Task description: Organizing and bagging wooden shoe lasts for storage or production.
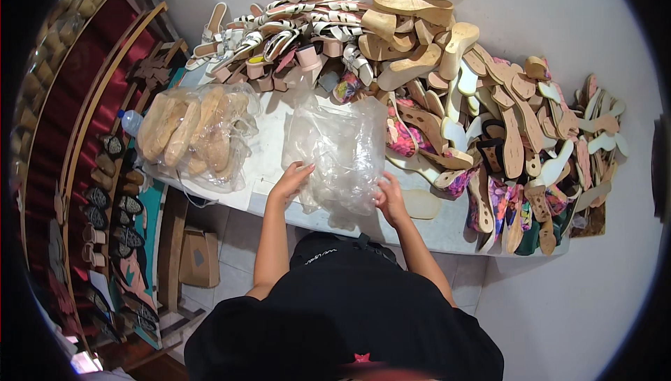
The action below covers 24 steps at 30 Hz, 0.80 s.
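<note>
A crumpled clear plastic bag (pixel 339 143) lies on the white table in front of me, and I see no shoes inside it. My left hand (pixel 290 182) rests against the bag's left side, fingers stretched and apart. At its lower right edge, my right hand (pixel 390 198) has bent fingers closed on the plastic. To the left sits another clear bag (pixel 241 129), filled with several pale wooden shoe soles (pixel 183 133). A flat pale insole-shaped piece (pixel 421 204) lies just right of my right hand.
White strappy sandals (pixel 300 11) are heaped at the back. Wooden soles (pixel 412 7) and floral wedge pieces (pixel 458 182) pile up on the right, reaching the table's front edge (pixel 447 245). Shelves of shoes (pixel 129 206), a water bottle (pixel 130 121) and a cardboard box (pixel 199 259) stand left.
</note>
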Tool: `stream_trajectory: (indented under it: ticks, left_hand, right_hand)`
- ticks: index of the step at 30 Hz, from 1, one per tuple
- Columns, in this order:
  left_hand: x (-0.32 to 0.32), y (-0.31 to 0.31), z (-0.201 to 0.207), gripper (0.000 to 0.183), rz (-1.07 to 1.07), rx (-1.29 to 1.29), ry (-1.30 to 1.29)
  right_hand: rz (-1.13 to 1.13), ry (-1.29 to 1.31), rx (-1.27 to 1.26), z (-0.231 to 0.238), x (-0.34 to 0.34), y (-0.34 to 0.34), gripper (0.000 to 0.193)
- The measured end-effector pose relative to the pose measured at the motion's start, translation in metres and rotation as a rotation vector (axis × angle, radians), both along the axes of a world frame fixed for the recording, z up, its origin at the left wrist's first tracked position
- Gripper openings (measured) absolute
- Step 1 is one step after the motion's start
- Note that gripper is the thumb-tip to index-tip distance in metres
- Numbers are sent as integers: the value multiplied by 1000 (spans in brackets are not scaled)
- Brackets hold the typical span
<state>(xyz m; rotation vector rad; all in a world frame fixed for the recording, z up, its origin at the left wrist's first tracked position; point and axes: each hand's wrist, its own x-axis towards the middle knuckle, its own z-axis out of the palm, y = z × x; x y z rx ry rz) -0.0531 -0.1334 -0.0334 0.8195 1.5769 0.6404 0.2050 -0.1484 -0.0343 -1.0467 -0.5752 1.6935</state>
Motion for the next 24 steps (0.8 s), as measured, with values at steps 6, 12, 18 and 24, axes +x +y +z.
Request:
stream_trajectory:
  ticks: [6,12,18,24]
  left_hand:
    - [8,-14,-47,63,219,136,127]
    - [12,-22,-18,38,258,433,216]
    - [-40,-30,7,29,222,514,173]
    - [-112,-47,19,88,-94,170,570]
  right_hand:
    - [564,-617,155,15,-4,14,46]
    - [-36,-373,415,10,2,26,36]
    - [-170,-335,519,23,2,24,37]
    - [651,-26,190,16,16,15,33]
